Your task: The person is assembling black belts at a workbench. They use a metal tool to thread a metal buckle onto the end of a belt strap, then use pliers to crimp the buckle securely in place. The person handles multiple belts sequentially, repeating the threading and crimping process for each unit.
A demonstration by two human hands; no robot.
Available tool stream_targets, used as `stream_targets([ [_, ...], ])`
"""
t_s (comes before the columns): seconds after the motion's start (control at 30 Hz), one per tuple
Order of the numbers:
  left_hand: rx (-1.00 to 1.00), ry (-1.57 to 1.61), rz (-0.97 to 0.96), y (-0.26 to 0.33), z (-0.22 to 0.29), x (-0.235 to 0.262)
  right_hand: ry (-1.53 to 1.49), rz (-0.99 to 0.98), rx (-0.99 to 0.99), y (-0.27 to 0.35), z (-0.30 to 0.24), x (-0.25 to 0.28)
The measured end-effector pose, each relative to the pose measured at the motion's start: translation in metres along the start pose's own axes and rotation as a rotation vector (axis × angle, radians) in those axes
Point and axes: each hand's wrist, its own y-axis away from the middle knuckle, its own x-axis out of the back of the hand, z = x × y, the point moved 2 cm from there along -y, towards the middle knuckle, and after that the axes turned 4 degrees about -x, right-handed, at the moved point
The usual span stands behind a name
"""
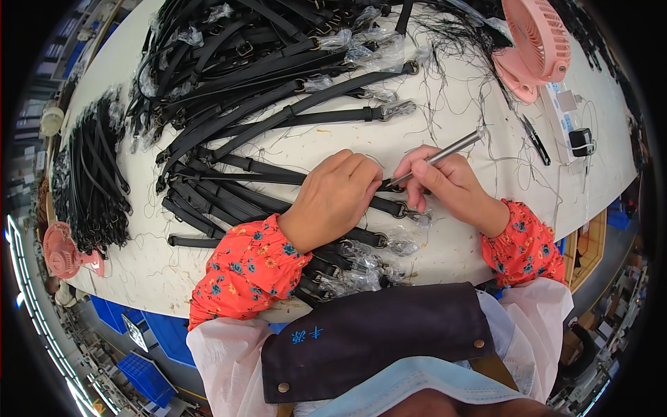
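Observation:
My left hand is closed around a thin black strap, its fingers curled down and mostly hidden. The strap's end comes out beside the fingertips of my right hand. That hand grips a slim silver metal rod, shaped like a pen, with its lower tip at the strap end and its upper end slanting up to the right. Below both hands lie more black straps with metal rings and clear plastic wrap on their ends.
A large heap of black straps covers the table's far side. Another strap bundle lies at left. Pink fans stand far right and near left. Black snips, a power strip and loose threads lie at right.

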Motion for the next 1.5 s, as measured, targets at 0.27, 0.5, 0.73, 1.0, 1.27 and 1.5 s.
stream_targets([
  [0.27, 0.004, -0.001, -0.003, 0.0, 0.0, 0.0, 0.004, -0.007, -0.011, -0.001, -0.001, -0.001],
  [0.5, 0.007, 0.001, -0.005, -0.001, -0.001, 0.0, 0.015, -0.006, -0.02, 0.0, 0.0, -0.001],
  [0.73, 0.523, 0.591, 0.078, 0.002, -0.011, 0.01, 0.105, 0.019, 0.235, 0.0, 0.009, 0.0],
  [1.0, 0.562, 1.075, 0.333, 0.006, -0.028, 0.019, 0.826, 0.09, 0.661, -0.008, 0.004, -0.01],
  [1.27, 0.532, 1.351, 0.458, 0.008, -0.031, 0.014, 0.939, 0.067, 0.668, -0.003, -0.01, 0.009],
  [1.5, 0.579, 1.239, 0.398, 0.009, -0.038, 0.011, 0.987, 0.211, 0.689, -0.003, -0.019, 0.01],
])
